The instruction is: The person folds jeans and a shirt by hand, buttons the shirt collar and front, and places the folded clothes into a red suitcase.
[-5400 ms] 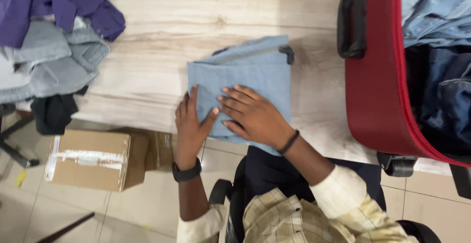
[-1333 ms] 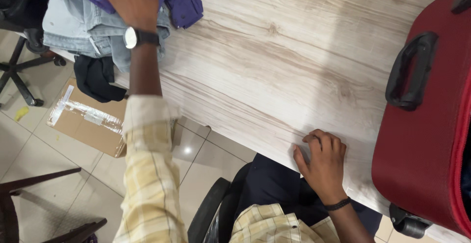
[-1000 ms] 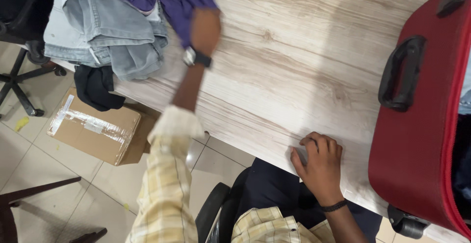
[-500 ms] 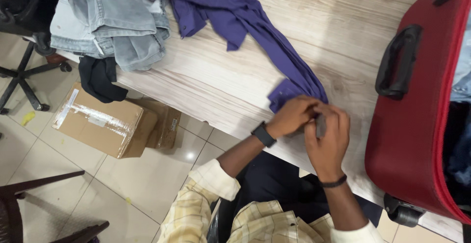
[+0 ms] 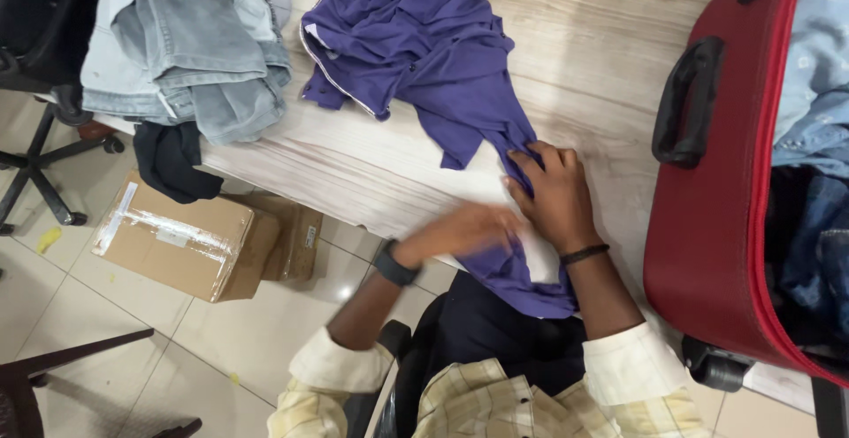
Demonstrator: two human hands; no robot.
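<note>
A purple shirt (image 5: 416, 45) lies spread across the light wooden table (image 5: 584, 58), one end trailing over the near edge toward my lap. My right hand (image 5: 550, 195) presses on the shirt near the table's edge, fingers pinching the fabric. My left hand (image 5: 464, 230), blurred with motion, sits just left of it at the table edge, touching the purple cloth that hangs down. I wear a dark watch on the left wrist and a dark band on the right.
An open red suitcase (image 5: 707, 199) with blue clothes inside stands at the right. A pile of pale jeans (image 5: 186, 40) and a black garment (image 5: 177, 159) lie at the table's left end. Cardboard boxes (image 5: 177, 235) sit on the tiled floor below.
The purple shirt has been drawn further toward me and now hangs over the table edge. My left hand has slid left and down; my right hand has shifted onto the fabric.
</note>
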